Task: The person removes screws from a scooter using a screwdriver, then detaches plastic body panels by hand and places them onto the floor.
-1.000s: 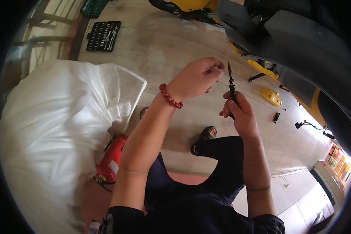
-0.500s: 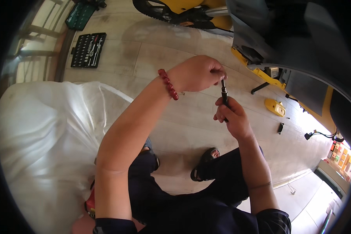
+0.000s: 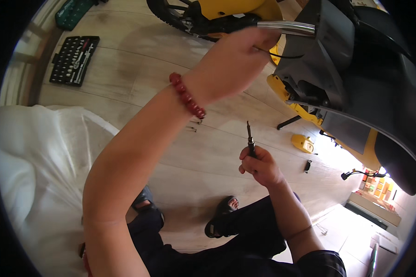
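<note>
My right hand (image 3: 262, 166) is closed round the dark handle of a screwdriver (image 3: 250, 135), its thin bit pointing up and away from me. Stretched far forward, my left hand (image 3: 238, 62) is beside the front of a yellow and grey scooter (image 3: 305, 74), just below a shiny metal tube (image 3: 286, 27). A thin black cable (image 3: 289, 57) runs out from its curled fingers, which seem to pinch it; motion blurs the fingertips. A red bead bracelet (image 3: 187, 96) circles my left wrist.
An open socket set (image 3: 74, 61) lies on the floor at far left, near a green case (image 3: 74, 13). White sheeting (image 3: 37, 157) covers something on the left. A yellow part (image 3: 302, 143), a small black piece (image 3: 308, 166) and loose screws (image 3: 194, 128) lie on the floor.
My left hand has left the screwdriver's tip and moved forward to the scooter's front, where a cable now shows at its fingers. My right hand still holds the screwdriver, lower in view.
</note>
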The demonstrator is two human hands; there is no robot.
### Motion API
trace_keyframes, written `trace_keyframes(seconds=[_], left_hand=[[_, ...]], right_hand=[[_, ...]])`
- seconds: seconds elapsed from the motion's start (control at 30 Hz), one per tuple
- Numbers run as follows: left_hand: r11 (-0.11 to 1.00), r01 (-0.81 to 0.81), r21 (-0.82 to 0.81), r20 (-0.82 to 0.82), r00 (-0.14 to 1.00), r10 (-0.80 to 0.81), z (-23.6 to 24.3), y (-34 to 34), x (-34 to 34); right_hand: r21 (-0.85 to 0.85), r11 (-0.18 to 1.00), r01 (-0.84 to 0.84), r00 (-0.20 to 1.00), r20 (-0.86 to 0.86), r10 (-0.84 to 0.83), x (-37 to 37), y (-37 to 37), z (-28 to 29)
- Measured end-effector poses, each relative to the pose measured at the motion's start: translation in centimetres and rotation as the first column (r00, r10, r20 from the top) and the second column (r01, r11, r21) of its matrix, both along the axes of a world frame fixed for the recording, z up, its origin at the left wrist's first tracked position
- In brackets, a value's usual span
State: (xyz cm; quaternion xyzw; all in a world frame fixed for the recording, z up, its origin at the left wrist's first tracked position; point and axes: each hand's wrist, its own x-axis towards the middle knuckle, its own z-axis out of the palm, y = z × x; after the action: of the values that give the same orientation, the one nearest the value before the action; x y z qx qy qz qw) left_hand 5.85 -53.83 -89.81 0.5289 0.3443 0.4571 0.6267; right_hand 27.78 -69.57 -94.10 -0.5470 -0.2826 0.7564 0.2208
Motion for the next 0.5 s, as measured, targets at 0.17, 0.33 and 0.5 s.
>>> trace_keyframes(seconds=[0.17, 0.33, 0.5], left_hand=[[0.999, -0.041, 0.035, 0.393, 0.919, 0.024, 1.4, 0.9, 2.2], [0.999, 0.038, 0.034, 0.596, 0.802, -0.051, 2.2, 0.9, 3.5], [0.998, 0.059, 0.003, 0.761, 0.648, -0.041, 2.4, 0.6, 4.9]], right_hand=[[-0.015, 1.0, 0.0, 0.999, 0.041, 0.001, 0.1, -0.1, -0.2], [-0.021, 1.0, 0.008, 0.994, 0.106, -0.006, -0.1, -0.2, 0.1], [-0.042, 0.993, -0.107, 0.981, 0.16, 0.112, 1.2, -0.7, -0.7]])
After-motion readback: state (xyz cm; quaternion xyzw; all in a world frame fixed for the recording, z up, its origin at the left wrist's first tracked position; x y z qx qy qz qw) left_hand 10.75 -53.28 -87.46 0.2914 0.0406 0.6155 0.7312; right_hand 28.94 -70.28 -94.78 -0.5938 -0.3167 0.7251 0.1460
